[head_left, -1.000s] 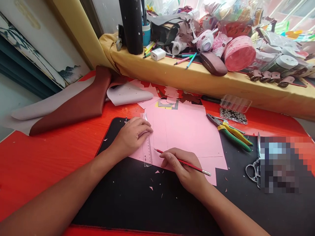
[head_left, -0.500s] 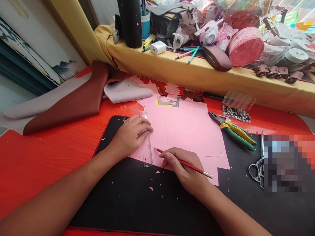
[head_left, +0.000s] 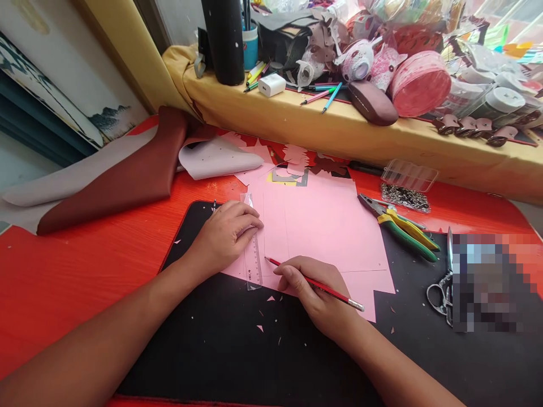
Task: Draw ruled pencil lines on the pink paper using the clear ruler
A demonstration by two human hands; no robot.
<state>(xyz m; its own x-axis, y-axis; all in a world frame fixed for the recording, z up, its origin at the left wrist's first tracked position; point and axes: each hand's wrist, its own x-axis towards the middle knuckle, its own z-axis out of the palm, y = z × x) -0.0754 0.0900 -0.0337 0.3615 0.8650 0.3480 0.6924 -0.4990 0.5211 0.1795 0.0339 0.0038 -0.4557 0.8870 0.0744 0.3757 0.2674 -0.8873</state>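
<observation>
You seem to be marking: your right fingers (head_left: 311,262) pinch the pencil (head_left: 324,285), your left fingers (head_left: 246,209), slightly parted, lie across the ruler (head_left: 253,263) on the pink sheet (head_left: 326,220), and a stroke would need it steady.

Bright glare at upper right

The pink sheet (head_left: 322,220) lay flat, marked with thin straight lines. Over its left part lay a clear ruler (head_left: 253,264), its near end slightly past the sheet's edge. A red pencil (head_left: 328,289) with a silvery end slanted, its point just beside the ruler.
</observation>
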